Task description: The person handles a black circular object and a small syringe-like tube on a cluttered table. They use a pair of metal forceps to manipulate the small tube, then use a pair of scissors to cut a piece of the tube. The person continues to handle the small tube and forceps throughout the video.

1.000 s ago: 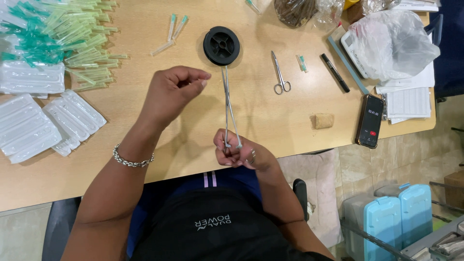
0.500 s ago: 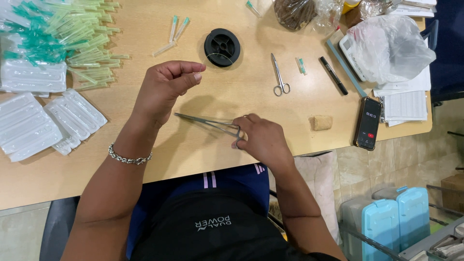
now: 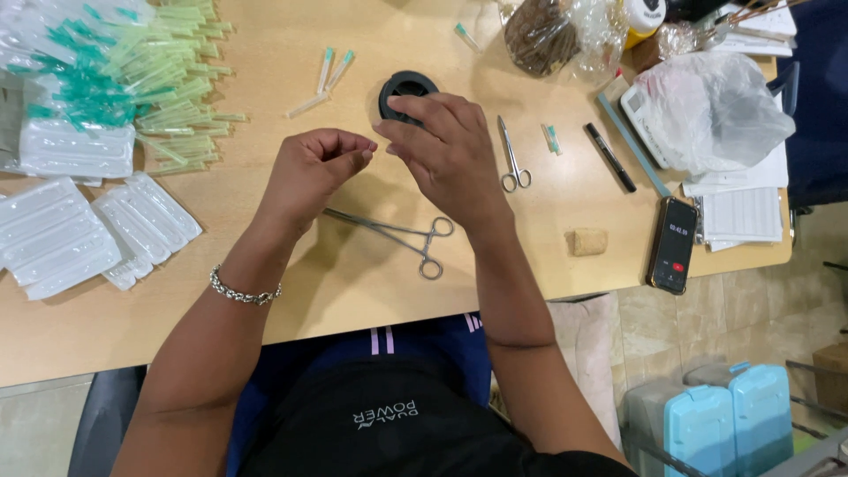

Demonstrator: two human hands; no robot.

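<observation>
Surface: a pale wooden table (image 3: pixel 291 291) seen from above, its near edge against the person's lap, tiled floor to the right.
Black spool: a round black spool (image 3: pixel 405 88) lies on the table toward the far side, partly covered by the right hand.
Right hand: the right hand (image 3: pixel 446 150) hovers over the spool's near edge, fingers loosely curled, thumb and forefinger pinched close; whether they grip anything is too fine to tell.
Left hand: the left hand (image 3: pixel 311 168) is just beside the right, curled nearly into a fist with fingertips drawn to the thumb; what it pinches cannot be made out. A chain bracelet (image 3: pixel 244 291) sits on that wrist.
Forceps: long steel forceps (image 3: pixel 389 234) lie flat on the table below both hands, held by neither.
Scissors: small scissors (image 3: pixel 511 159) lie just right of the right hand.
Packages, left: white blister packs (image 3: pixel 53 234) lie in loose stacks at the left edge; beyond them, a heap of green-capped needles (image 3: pixel 132 71).
Packages, right: a crumpled clear plastic bag (image 3: pixel 711 106) lies over white papers (image 3: pixel 746 212); a dark phone (image 3: pixel 671 245) lies near the table edge, and a black pen (image 3: pixel 609 157) between scissors and bag.
</observation>
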